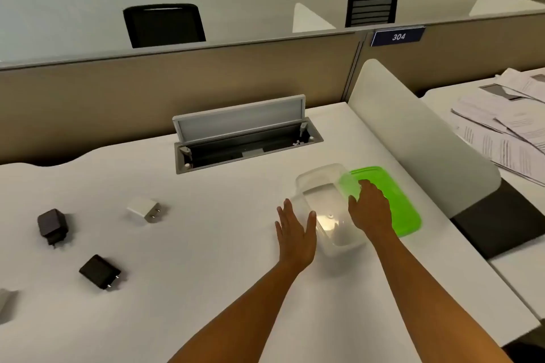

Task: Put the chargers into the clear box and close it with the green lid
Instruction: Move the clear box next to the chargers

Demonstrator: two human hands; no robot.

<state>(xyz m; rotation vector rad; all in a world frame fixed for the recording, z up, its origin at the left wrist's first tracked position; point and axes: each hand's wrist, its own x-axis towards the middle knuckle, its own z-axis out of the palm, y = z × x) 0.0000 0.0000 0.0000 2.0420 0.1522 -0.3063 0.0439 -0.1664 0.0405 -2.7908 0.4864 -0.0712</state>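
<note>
Head view showed the white table (206,244), a blue "304" sign (398,36), the clear box (330,186) between my flat, empty hands (296,230) (370,209), green lid (395,194) beside it, chargers (100,272) well left.

Both hands are at the clear box (330,200): left hand (295,230) flat against its near-left side, right hand (370,209) over the green lid (395,200) beside it. Chargers (100,272) sit way off left on the white desk (206,244).

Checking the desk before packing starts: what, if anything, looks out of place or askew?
Nothing is spilled or damaged. The green lid is off, lying beside the clear box, and the cable hatch in the desk stands open.
</note>
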